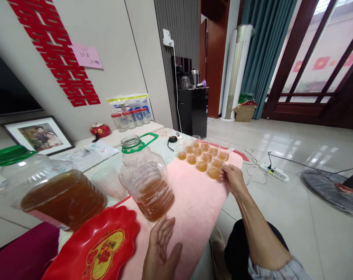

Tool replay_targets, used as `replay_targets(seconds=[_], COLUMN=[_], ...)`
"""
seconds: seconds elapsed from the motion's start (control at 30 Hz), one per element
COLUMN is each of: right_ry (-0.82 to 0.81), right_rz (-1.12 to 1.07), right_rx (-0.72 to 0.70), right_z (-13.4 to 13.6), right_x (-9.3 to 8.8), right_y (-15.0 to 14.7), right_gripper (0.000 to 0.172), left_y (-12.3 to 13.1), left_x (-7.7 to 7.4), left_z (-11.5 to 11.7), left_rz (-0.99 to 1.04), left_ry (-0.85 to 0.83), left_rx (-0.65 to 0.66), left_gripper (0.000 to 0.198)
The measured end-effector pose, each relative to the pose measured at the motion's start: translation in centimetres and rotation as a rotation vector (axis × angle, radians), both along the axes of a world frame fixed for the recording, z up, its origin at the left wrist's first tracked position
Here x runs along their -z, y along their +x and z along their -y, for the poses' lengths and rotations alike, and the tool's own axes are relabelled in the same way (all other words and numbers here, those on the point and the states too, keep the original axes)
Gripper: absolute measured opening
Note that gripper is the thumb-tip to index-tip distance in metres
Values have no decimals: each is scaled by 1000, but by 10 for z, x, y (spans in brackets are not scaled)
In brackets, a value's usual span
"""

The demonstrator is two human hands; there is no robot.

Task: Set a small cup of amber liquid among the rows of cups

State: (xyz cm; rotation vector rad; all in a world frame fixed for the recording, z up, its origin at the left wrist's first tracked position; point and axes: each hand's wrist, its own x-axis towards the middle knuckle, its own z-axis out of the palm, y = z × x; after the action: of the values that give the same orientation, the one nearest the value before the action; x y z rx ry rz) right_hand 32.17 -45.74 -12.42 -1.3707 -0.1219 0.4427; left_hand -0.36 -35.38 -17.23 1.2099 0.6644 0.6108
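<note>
My right hand (233,178) reaches to the far end of the pink cloth (194,198) and pinches a small clear cup of amber liquid (214,170), the nearest of several filled cups (202,154) grouped there. My left hand (161,249) rests flat and open on the cloth, fingers stretched toward a clear plastic jug (145,181) with a green handle, about a third full of amber liquid. A second, fuller jug (55,190) with a green lid stands at the left.
A red heart-shaped tray (99,245) lies at the near left edge. An empty clear cup (108,181) sits between the jugs. Behind are a framed photo (39,136), a red teapot (100,129), lidded jars (130,118). A power strip (274,171) and fan base (331,190) lie on the floor.
</note>
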Motion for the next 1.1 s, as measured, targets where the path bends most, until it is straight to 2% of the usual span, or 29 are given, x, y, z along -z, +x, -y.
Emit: replay_targets(seconds=[0.23,0.43,0.6,0.7,0.9,1.03,1.1], right_ry=[-19,-32,18,35,8,-19,-25], right_rz=[14,83,267,435,690,773,791], right_rx=[11,85,183,192,1,-169,-233], right_z=[3,8,6,2,-18,-36,-44], right_x=[-2,-1,0,-3,-5,0,1], right_y=[-1,2,-5,-19,-58,-79,-87], right_gripper=[25,26,28,30,36,40,44], left_y=[0,1,5,5,4,4,4], left_x=[1,2,-2,-2,6,12,13], left_z=[0,2,11,12,11,14,18], left_rz=[-9,4,23,4,15,-12,16], left_ry=[1,12,65,45,105,144,147], left_rx=[7,-9,-81,-60,-17,98,95], left_gripper=[82,81,77,80,80,83,81])
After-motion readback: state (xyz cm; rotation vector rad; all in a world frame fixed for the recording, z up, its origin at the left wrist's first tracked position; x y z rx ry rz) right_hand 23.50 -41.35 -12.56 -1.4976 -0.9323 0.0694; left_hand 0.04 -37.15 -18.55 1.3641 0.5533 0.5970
